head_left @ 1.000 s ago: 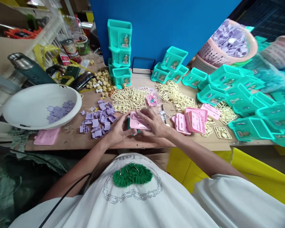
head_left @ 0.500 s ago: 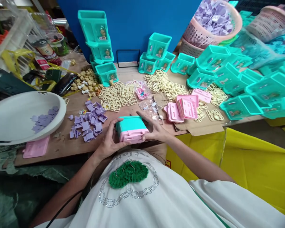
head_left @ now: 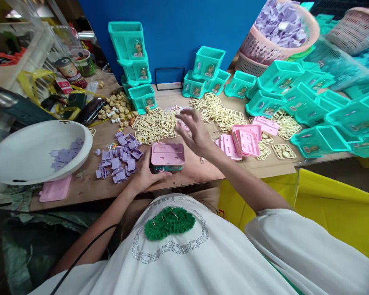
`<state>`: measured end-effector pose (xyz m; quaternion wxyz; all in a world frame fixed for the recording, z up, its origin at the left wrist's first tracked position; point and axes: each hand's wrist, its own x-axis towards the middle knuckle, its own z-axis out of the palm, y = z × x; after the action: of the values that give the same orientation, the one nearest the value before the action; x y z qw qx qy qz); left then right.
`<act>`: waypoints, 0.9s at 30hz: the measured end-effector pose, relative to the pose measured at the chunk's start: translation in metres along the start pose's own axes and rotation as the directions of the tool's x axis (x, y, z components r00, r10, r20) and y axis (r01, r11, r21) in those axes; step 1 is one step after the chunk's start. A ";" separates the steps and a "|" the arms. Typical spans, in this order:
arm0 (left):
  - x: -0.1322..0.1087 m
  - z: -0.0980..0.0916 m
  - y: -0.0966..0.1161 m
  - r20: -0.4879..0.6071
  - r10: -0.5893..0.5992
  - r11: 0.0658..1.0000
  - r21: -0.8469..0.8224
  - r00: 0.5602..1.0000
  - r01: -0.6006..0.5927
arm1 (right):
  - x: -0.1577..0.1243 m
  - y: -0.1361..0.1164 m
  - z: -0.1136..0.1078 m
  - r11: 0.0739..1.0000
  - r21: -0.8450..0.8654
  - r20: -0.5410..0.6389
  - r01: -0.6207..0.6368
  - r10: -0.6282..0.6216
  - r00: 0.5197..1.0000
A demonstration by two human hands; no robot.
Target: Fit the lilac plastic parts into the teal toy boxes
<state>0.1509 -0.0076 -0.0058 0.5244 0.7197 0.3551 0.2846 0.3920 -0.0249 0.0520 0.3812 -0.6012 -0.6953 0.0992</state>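
Note:
A turquoise plastic box (head_left: 176, 168) rests on the table before me with its pink slotted panel (head_left: 167, 153) facing up. My left hand (head_left: 146, 175) grips it at the left side, with the thumb along the front. My right hand (head_left: 194, 130) is raised beyond the box, fingers apart and nothing seen in them. Beneath it, a small clear bag of pink pieces (head_left: 184, 126) is mostly hidden. Left of the box lies a pile of purple plastic parts (head_left: 121, 157). Cream flat frames (head_left: 156, 125) spread behind.
Turquoise boxes (head_left: 313, 141) crowd the right side, and others (head_left: 127, 41) are stacked against a blue board (head_left: 172, 32). Pink panels (head_left: 247, 141) lie to the right. A white bowl (head_left: 15, 157) with purple pieces and a dark flask (head_left: 21, 107) stand left.
The box has been tipped so that its pink panel faces up, and set down. My right hand has let go of it and moved up and away over the cream frames.

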 end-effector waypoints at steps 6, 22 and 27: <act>-0.005 0.008 -0.013 -0.140 -0.018 0.987 0.153 0.990 0.040 | 0.023 -0.029 0.046 0.975 -0.041 0.227 0.219 -0.204 0.952; -0.003 -0.009 0.044 0.179 -0.118 0.929 -0.327 0.977 0.172 | -0.041 -0.005 -0.026 0.732 0.511 0.463 -0.451 0.207 0.862; -0.007 -0.007 0.049 0.211 -0.142 0.867 -0.444 0.967 0.224 | -0.046 -0.009 -0.033 0.681 0.545 0.444 -0.488 0.260 0.858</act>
<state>0.1516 -0.0195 0.0425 0.7345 0.5579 0.2969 0.2472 0.4061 -0.0795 0.0617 0.4116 -0.5395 -0.5321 0.5064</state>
